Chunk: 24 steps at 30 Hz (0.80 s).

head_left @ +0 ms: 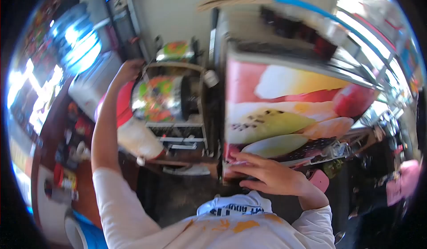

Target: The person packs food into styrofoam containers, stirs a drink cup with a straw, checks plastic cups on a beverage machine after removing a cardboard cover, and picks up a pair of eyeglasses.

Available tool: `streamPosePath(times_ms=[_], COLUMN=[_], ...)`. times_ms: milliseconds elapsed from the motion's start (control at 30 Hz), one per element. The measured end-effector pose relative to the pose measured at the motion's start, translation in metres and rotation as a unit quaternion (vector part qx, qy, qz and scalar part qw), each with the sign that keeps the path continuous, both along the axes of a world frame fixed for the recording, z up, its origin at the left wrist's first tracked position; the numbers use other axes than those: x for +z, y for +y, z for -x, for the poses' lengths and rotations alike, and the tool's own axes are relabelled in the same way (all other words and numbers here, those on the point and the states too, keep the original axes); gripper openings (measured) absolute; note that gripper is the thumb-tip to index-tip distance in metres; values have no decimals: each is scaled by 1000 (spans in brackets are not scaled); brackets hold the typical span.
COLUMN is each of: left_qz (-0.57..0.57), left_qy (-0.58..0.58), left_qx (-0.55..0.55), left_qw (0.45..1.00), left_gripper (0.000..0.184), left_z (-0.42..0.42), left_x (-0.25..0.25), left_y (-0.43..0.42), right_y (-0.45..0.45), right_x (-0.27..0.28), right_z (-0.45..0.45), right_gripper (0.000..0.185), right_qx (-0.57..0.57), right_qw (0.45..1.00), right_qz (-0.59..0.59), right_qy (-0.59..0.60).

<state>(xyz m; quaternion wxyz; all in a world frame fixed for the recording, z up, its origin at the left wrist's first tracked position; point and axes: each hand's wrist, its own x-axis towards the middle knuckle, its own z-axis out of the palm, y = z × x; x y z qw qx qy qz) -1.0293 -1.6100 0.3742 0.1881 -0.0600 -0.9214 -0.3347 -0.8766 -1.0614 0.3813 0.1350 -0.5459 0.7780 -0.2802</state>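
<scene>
My left hand point(130, 70) reaches far forward, its fingers curled at the upper left corner of a tan frame point(173, 65); blur softens the fingertips. Inside that frame sits a shiny cylinder with a colourful printed wrap point(158, 98). A smaller, similarly printed cylinder point(175, 51) stands behind it. Low on a box-shaped stand with large fruit pictures point(275, 120) is my right hand point(267, 173), fingers apart and resting against or close to the lower left corner of the printed panel. Nothing shows in its grasp.
A blue water bottle point(78, 40) stands on a white dispenser point(100, 82) at left. A pale bag-like item point(138, 138) lies below the pink object point(124, 104). Dark bottles or jars point(307, 33) stand on the fruit-printed stand. A wooden counter point(89, 191) runs along the left.
</scene>
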Motion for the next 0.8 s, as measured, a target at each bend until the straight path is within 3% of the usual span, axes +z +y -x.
streamPosePath(times_ms=[33,67,100,200,267,300,333,367,433,500,533,600,633,700,800], left_qz=[-66,-11,-75,-102,-103,-108,-99,-116,-150,-162,-176,-206,-223,-316,-428], left_qy=[-25,-27,-4,56,61,56,83,45,-32,-18,-25,-79,-125,-234,-201], left_qx=[12,73,54,85,81,63,61,62,65,12,-71,-218,-282,-269,-271], left_qw=[997,997,996,990,989,991,990,990,986,987,982,951,925,879,839], left_gripper=[43,45,44,34,24,21,35,44,63,83,87,94,99,99,88], left_z=[3,-2,-5,-26,-42,-49,-55,-65,-87,-113,-130,-144,-145,-132,-95], left_x=[-2,10,13,73,129,149,164,181,212,220,221,215,212,204,186], left_y=[-9,-6,-18,18,73,100,137,166,213,244,260,298,321,373,412], right_y=[12,28,44,92,129,142,169,193,245,309,343,365,356,331,313], right_x=[11,23,36,94,119,129,147,160,188,212,219,220,220,224,231], right_z=[2,3,3,-8,-9,-6,1,16,60,115,149,184,192,205,195], right_gripper=[41,40,39,29,19,19,21,25,31,37,42,53,58,69,72], right_qx=[-13,-24,-32,-213,-364,-391,-468,-552,-537,-536,-574,-603,-597,-572,-495], right_qw=[1000,999,998,965,875,817,762,666,646,697,713,740,756,779,848], right_qz=[9,19,29,91,217,354,362,374,404,388,292,211,229,257,190], right_qy=[14,27,39,122,235,231,262,335,362,275,279,208,137,-5,-2])
